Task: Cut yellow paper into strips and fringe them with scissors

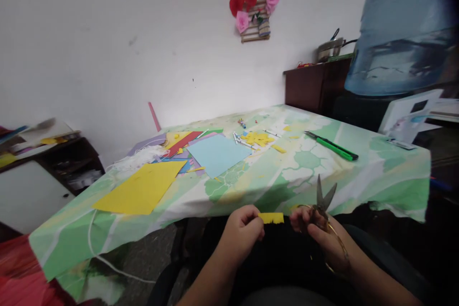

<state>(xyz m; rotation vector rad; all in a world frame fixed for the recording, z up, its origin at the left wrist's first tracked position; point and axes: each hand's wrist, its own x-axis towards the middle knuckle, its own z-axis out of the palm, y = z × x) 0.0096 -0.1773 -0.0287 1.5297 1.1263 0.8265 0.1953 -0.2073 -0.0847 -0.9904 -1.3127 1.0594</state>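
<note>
Left hand (pixel 244 229) pinches a short yellow paper strip (pixel 271 218) by one end between thumb and fingers; the strip extends toward the right hand (pixel 333 240), its lower edge ragged, just off the near edge of the table. Curled around golden-handled metal scissors (pixel 322 208), the right hand grips their loops, with the two blades pointing up and parted, well clear of the paper. The strip's free end is near the right fingertips but apart from them.

Beyond the hands, a green-and-white patterned tablecloth (pixel 265 193) covers the table. On it, a large yellow paper sheet (pixel 143 189) lies to the left, near a square light-blue paper sheet (pixel 219 154). Behind the light-blue sheet's right side is a loose pile of small yellow paper scraps (pixel 260 139), and farther right lies a green-and-black utility knife (pixel 336 147).
</note>
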